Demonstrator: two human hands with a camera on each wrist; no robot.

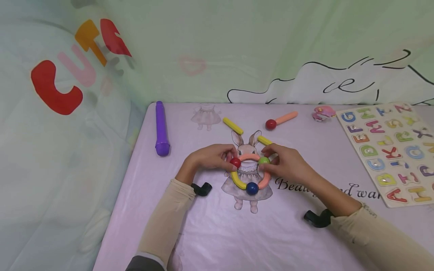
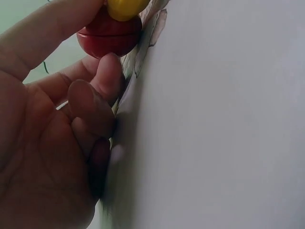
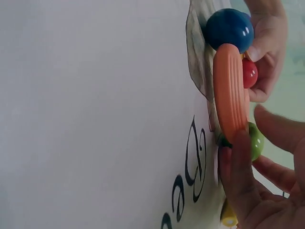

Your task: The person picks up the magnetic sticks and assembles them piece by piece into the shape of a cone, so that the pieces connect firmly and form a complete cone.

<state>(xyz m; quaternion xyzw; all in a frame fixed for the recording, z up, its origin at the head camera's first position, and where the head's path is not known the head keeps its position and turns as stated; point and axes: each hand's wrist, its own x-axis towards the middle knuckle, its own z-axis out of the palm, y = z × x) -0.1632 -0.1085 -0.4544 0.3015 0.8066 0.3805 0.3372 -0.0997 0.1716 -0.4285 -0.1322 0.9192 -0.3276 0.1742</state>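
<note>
A ring of curved toy rods and balls lies over the printed rabbit in the head view. It has an orange curved rod [image 1: 250,156] on the far side, a yellow curved rod [image 1: 238,181] on the left and another orange curved rod [image 3: 229,93] on the right. A blue ball [image 1: 252,188] joins the near ends. My left hand [image 1: 217,156] holds the red ball [image 1: 235,162] at the ring's left between thumb and fingers. At the opposite side, my right hand [image 1: 288,162] has its thumb and fingers around the green ball [image 1: 264,162].
Beyond the hands lie a straight yellow rod [image 1: 233,126], a second yellow rod [image 1: 265,140] and a red ball on an orange rod [image 1: 286,117]. A purple stick [image 1: 161,130] lies left. A pink toy [image 1: 323,113] and a letter board [image 1: 373,150] are right.
</note>
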